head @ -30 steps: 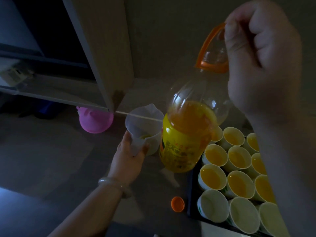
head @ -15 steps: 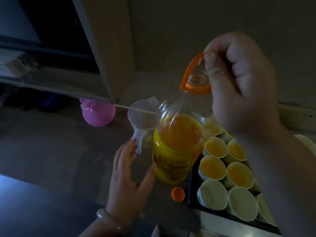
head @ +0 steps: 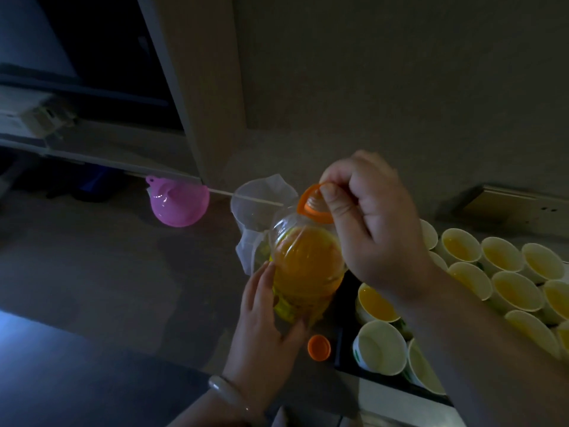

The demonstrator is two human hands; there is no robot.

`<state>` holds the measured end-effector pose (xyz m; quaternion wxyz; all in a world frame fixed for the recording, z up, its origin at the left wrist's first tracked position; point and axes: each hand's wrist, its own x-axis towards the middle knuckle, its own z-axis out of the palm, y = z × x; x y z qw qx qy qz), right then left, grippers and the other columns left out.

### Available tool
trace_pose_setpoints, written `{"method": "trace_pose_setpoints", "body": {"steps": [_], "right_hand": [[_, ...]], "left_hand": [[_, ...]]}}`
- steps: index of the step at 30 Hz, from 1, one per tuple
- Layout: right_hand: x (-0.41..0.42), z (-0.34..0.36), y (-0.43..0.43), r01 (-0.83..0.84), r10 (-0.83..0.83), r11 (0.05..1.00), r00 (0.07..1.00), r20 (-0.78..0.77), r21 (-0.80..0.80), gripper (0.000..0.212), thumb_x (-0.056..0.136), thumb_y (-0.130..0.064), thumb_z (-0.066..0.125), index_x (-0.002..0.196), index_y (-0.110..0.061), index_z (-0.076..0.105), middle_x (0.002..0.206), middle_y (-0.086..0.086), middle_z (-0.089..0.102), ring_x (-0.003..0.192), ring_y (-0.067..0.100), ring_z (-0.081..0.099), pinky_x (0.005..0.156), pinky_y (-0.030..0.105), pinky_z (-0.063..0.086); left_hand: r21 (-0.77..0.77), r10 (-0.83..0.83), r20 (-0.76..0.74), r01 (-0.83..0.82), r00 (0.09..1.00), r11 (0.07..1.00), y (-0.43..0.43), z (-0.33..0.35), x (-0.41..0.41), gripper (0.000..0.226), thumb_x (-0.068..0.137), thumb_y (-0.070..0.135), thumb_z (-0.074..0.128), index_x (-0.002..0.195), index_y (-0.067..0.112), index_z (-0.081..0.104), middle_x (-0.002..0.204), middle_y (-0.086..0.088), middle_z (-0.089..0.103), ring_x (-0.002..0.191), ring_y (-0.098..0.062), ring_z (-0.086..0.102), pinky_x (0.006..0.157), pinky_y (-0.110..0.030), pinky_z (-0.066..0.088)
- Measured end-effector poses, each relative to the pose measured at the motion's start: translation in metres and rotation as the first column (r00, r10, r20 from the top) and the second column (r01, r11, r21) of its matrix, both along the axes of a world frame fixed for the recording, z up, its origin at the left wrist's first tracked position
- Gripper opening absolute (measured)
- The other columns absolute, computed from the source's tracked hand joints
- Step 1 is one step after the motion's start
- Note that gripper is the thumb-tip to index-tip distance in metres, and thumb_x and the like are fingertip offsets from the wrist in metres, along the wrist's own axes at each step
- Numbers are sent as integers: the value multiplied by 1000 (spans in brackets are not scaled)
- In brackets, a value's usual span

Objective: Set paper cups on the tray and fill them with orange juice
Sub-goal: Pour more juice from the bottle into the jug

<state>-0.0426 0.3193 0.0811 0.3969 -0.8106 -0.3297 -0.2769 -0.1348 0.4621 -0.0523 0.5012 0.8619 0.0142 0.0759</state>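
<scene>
A clear plastic bottle (head: 308,269) of orange juice stands upright on the counter, uncapped, about half full. My right hand (head: 372,223) grips its orange carry handle (head: 311,204) at the neck. My left hand (head: 264,328) wraps around the bottle's lower body from the left. To the right, a dark tray (head: 340,352) carries several white paper cups; most, like one cup (head: 377,303), hold orange juice, and two near cups (head: 380,346) look empty. My right forearm hides part of the tray.
The orange bottle cap (head: 319,347) lies on the counter beside the tray's left edge. A clear measuring jug (head: 258,208) stands behind the bottle, and a pink funnel (head: 178,201) lies further left. A cabinet post (head: 197,87) and wall rise behind.
The bottle has come down from a lifted tilt to standing upright on the counter. My left hand let go of the measuring jug and moved onto the bottle's side.
</scene>
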Motion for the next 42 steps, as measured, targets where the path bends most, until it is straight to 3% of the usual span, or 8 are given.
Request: {"method": "trace_pose_setpoints", "body": {"steps": [5,11,17,22,27,32,37,42], "right_hand": [[-13,-7,-1,-14,14,1000,1000,-11,14,13,92,-16,49,89,-11,61,85,-10,49,80,8,47,72,42,42],[-32,-23,-17,-42,45,997,997,-62,60,25,94,-28,49,91,-13,69,90,-11,52,86,8,51,76,32,40],[-46,-40,-10,137,-80,965,965,-248,224,17,81,-35,67,94,-25,65,109,-1,53,102,14,56,82,24,47],[-39,-50,-12,145,185,897,734,-653,418,96,55,-49,79,131,-62,24,143,-25,37,133,-1,39,101,25,43],[-24,-62,-18,17,349,906,537,-769,423,108,53,-43,82,134,-60,13,136,-25,48,124,0,51,99,36,49],[-14,-65,-20,-30,270,949,585,-765,313,114,52,-65,81,147,-41,22,144,-11,45,128,11,50,100,46,48],[-14,-70,-21,-55,202,973,676,-709,224,109,57,-61,80,147,-34,24,141,-18,45,128,7,49,100,46,48],[-11,-77,-20,-36,139,984,760,-635,172,109,57,-64,80,145,-33,24,144,-9,43,131,13,47,98,47,49]], "left_hand": [[7,58,-18,-58,998,998,1,0,8,72,80,15,74,135,36,31,132,21,30,114,-6,53,87,-8,45],[35,76,-61,-74,995,997,4,10,15,91,65,67,61,141,23,38,139,9,39,121,-11,50,97,-37,49],[-273,18,46,-5,999,962,5,35,12,70,80,61,55,142,35,37,138,13,48,127,-7,48,101,-44,46],[-361,-43,22,48,999,931,2,55,21,80,63,84,57,133,59,27,140,24,42,129,-5,45,103,-43,43],[-412,-55,9,54,998,910,0,56,20,90,61,81,63,137,49,29,143,10,43,129,-13,47,102,-47,43],[-268,7,-70,-25,998,963,-5,60,25,105,52,90,56,141,46,23,140,17,38,123,-4,48,97,-38,50],[-217,24,-75,-40,997,975,-5,61,23,102,60,83,54,146,40,20,142,16,36,124,-3,46,98,-36,49],[-177,40,-84,-54,996,983,-6,68,27,97,67,81,50,147,36,20,138,21,32,115,15,40,78,-4,44]]}}
